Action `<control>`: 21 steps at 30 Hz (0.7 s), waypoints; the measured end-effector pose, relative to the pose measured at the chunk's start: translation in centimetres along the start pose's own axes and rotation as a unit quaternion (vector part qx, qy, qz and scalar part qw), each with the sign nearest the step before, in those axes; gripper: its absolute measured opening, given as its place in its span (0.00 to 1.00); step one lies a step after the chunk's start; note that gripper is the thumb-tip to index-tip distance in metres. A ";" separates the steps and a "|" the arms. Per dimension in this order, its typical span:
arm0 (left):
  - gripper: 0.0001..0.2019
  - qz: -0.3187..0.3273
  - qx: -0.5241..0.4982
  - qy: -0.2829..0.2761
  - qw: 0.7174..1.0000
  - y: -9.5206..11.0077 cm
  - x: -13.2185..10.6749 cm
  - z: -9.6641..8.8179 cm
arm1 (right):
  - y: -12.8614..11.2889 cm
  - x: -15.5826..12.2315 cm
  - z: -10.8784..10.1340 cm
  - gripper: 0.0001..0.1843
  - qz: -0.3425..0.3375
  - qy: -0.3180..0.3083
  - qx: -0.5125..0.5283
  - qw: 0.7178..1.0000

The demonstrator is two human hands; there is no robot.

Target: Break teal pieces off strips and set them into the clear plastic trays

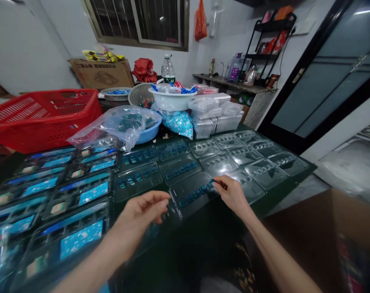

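My right hand (pixel 232 194) pinches a small blue piece (pixel 212 182) at the right end of a clear plastic blister tray (pixel 192 191) that holds a row of blue pieces. My left hand (pixel 143 211) hovers at the tray's left end with fingers curled together; whether it holds anything is hidden. Both hands work at the near edge of the dark green table (pixel 294 179). Several more clear trays lie in rows beyond, some with blue pieces (pixel 178 169), some empty (pixel 264 171).
Filled packs with blue cards (pixel 81 191) cover the left side. A red basket (pixel 44 118), a blue bowl under a plastic bag (pixel 123 126), a white bowl (pixel 171 99) and stacked empty trays (pixel 215 114) stand behind. A brown cardboard box (pixel 325 236) is at the right.
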State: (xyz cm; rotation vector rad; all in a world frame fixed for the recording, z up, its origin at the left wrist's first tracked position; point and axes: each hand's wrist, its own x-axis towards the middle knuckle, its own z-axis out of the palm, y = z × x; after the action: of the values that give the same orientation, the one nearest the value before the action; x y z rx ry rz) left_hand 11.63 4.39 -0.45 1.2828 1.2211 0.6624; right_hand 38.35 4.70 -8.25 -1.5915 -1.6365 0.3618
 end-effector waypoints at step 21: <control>0.17 0.117 0.493 -0.015 0.862 -5.6 -3.7 -8.9 | -0.4 0.6 1.6 0.14 -0.046 -0.115 -0.285 0.951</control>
State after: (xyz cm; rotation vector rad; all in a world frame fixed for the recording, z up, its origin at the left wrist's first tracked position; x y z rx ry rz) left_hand 0.95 2.82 -3.25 2.3051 1.4433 0.1313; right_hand 37.07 5.72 -8.76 -1.9332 -2.1191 0.0170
